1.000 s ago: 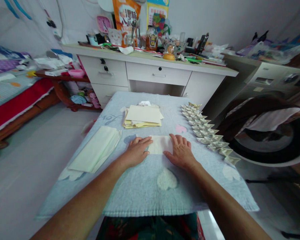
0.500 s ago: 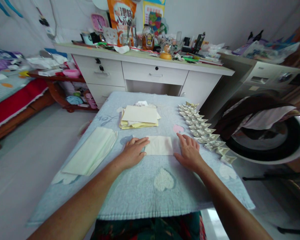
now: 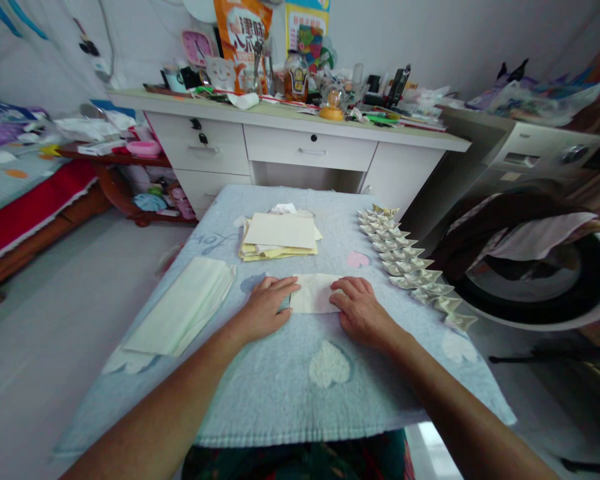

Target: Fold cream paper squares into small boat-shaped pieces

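A pale rectangular sheet of paper (image 3: 314,295) lies flat on the cloth-covered table between my hands. My left hand (image 3: 269,305) rests at its left edge, fingers stretched out with the tips touching the paper. Over the right end of the sheet lies my right hand (image 3: 363,311), its fingers slightly bent and apart, covering that edge. A stack of pale green paper sheets (image 3: 183,307) sits to the left. Beyond my hands is a pile of cream and yellow paper (image 3: 280,232). Rows of folded paper boats (image 3: 405,260) stand along the right side.
The blue tablecloth (image 3: 280,400) has heart patterns. Behind the table is a white cabinet (image 3: 310,143) with a cluttered top. A front-loading washing machine (image 3: 525,153) with its round door ajar and clothes in it stands on the right, a bed (image 3: 30,187) on the left.
My right hand has moved left, from beside the paper's right edge onto its right end. My left hand stays at the left edge.
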Tool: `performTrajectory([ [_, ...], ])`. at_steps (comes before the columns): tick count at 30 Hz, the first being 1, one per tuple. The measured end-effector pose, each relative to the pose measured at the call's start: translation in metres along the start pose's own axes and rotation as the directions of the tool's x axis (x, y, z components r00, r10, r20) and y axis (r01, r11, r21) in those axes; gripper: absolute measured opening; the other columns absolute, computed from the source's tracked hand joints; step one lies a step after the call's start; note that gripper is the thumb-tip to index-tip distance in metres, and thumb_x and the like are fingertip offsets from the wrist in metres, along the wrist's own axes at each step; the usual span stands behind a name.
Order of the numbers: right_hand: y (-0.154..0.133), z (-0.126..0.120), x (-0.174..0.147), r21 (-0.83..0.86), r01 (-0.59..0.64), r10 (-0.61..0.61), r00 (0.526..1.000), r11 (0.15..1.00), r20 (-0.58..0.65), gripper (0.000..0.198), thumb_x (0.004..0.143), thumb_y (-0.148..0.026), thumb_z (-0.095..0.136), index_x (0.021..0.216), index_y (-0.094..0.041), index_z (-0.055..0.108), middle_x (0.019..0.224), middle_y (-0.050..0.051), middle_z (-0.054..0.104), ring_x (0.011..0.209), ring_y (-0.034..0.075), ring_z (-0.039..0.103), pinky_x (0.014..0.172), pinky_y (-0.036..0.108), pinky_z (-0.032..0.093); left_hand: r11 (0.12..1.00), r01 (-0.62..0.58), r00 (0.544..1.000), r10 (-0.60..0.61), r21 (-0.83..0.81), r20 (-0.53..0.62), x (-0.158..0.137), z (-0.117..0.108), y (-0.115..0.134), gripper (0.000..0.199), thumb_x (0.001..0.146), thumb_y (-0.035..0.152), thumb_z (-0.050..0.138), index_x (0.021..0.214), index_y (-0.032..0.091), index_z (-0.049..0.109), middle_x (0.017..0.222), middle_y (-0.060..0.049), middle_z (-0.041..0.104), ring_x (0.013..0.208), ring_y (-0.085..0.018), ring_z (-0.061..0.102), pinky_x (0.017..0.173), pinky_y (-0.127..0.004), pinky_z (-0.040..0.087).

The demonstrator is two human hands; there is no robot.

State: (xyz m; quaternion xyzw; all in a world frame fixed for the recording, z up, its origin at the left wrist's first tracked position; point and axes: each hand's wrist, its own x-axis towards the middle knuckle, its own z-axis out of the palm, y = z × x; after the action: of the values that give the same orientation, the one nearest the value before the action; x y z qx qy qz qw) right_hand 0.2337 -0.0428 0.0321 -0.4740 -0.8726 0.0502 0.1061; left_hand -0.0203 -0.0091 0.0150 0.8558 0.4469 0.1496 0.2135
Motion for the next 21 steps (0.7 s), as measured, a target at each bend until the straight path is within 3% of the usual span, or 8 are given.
performTrajectory([
  [4, 0.001, 0.007, -0.005, 0.019, 0.047, -0.044, 0.992, 0.999, -0.117, 0.021, 0.08, -0.008, 0.051, 0.092, -0.018, 0.065, 0.109, 0.009, 0.061, 0.108, 0.023, 0.045, 0.099, 0.041, 0.029, 1.0, -0.012, 0.999, 0.012, -0.016, -0.046, 0.001, 0.001, 0.002, 0.052, 0.076, 0.023, 0.059, 0.127, 0.024, 0.055, 0.143, -0.007, 0.044, 0.125, -0.029, 0.043, 0.108, -0.05, 0.03],
  [7, -0.001, 0.01, -0.008, 0.017, 0.05, -0.046, 0.983, 0.999, -0.179, 0.017, 0.084, -0.011, 0.049, 0.088, -0.018, 0.064, 0.101, 0.008, 0.062, 0.102, 0.022, 0.047, 0.096, 0.039, 0.032, 0.998, 0.013, 0.985, -0.024, -0.069, -0.173, 0.002, 0.0, 0.005, 0.052, 0.073, 0.031, 0.066, 0.122, 0.021, 0.056, 0.134, -0.011, 0.047, 0.123, -0.028, 0.046, 0.105, -0.044, 0.036],
  [10, -0.005, 0.011, -0.009, 0.0, 0.033, -0.032, 0.973, 0.999, -0.23, 0.015, 0.086, -0.014, 0.047, 0.085, -0.018, 0.062, 0.095, 0.007, 0.062, 0.098, 0.022, 0.048, 0.095, 0.039, 0.032, 0.976, 0.138, 0.937, -0.184, -0.168, -0.297, 0.002, -0.004, 0.008, 0.036, 0.08, 0.038, 0.059, 0.11, 0.019, 0.054, 0.097, -0.005, 0.06, 0.091, -0.02, 0.061, 0.08, -0.032, 0.049],
  [12, -0.008, 0.01, -0.008, -0.014, 0.034, -0.036, 0.966, 0.999, -0.256, 0.014, 0.085, -0.014, 0.047, 0.084, -0.018, 0.061, 0.093, 0.007, 0.062, 0.097, 0.022, 0.048, 0.096, 0.04, 0.032, 0.951, 0.211, 0.91, -0.275, -0.225, -0.31, 0.0, -0.008, 0.009, 0.026, 0.086, 0.041, 0.05, 0.102, 0.021, 0.051, 0.069, 0.003, 0.056, 0.066, -0.016, 0.059, 0.065, -0.027, 0.046],
  [14, -0.012, 0.009, -0.007, -0.034, 0.05, -0.057, 0.964, 0.998, -0.26, 0.014, 0.085, -0.014, 0.047, 0.084, -0.019, 0.061, 0.092, 0.007, 0.062, 0.097, 0.021, 0.048, 0.097, 0.04, 0.031, 0.934, 0.212, 0.915, -0.294, -0.289, -0.277, -0.002, -0.01, 0.011, 0.026, 0.089, 0.044, 0.046, 0.101, 0.022, 0.049, 0.057, 0.007, 0.051, 0.055, -0.014, 0.055, 0.058, -0.025, 0.042],
  [18, -0.022, 0.007, -0.003, -0.085, 0.116, -0.132, 0.968, 0.99, -0.214, 0.015, 0.086, -0.016, 0.046, 0.085, -0.02, 0.06, 0.09, 0.006, 0.061, 0.094, 0.021, 0.047, 0.1, 0.042, 0.029, 0.798, 0.151, 0.956, -0.269, -0.583, -0.121, -0.003, -0.006, 0.017, 0.043, 0.09, 0.043, 0.045, 0.128, 0.023, 0.038, 0.069, 0.004, 0.061, 0.052, -0.013, 0.058, 0.055, -0.024, 0.045],
  [21, -0.031, 0.007, 0.001, -0.101, 0.173, -0.19, 0.963, 0.98, -0.193, 0.015, 0.087, -0.016, 0.046, 0.084, -0.02, 0.06, 0.089, 0.005, 0.061, 0.094, 0.021, 0.048, 0.102, 0.043, 0.028, 0.704, 0.091, 0.962, -0.245, -0.704, -0.12, -0.001, 0.0, 0.017, 0.048, 0.088, 0.037, 0.051, 0.131, 0.023, 0.037, 0.083, -0.001, 0.064, 0.063, -0.014, 0.063, 0.063, -0.026, 0.05],
])
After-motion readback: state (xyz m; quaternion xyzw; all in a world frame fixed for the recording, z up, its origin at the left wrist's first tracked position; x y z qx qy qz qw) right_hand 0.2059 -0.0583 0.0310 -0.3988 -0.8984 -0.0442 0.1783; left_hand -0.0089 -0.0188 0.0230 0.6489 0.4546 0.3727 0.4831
